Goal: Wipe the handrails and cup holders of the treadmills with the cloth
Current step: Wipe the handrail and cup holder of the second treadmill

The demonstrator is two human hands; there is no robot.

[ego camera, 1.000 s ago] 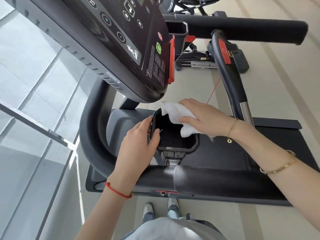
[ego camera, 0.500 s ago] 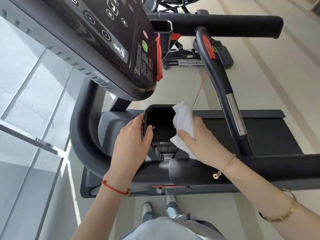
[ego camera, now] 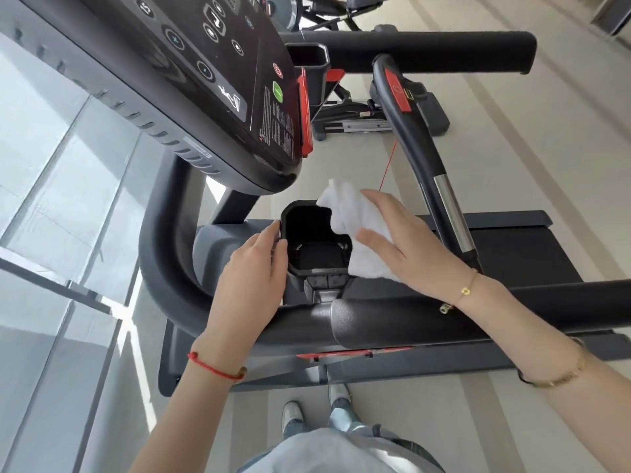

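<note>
A black cup holder (ego camera: 316, 249) sits below the treadmill console, just beyond the near black handrail (ego camera: 375, 320). A white cloth (ego camera: 355, 216) lies over the holder's right rim. My right hand (ego camera: 406, 245) presses the cloth there with fingers spread flat. My left hand (ego camera: 252, 271) rests against the holder's left rim, fingertips touching its edge. A second cup holder (ego camera: 309, 68) and the far handrail (ego camera: 426, 51) are at the top. A curved centre grip (ego camera: 416, 145) with a red tab rises to the right.
The console panel (ego camera: 211, 63) with buttons overhangs the cup holder from the upper left. The running belt (ego camera: 519, 247) lies to the right. A glass wall (ego camera: 51, 199) stands at the left. Another machine (ego camera: 351, 121) stands beyond. My shoes (ego camera: 307, 411) are on the floor below.
My right hand has slid the cloth from inside the holder onto its right rim and flattened over it. My left hand stays at the left rim.
</note>
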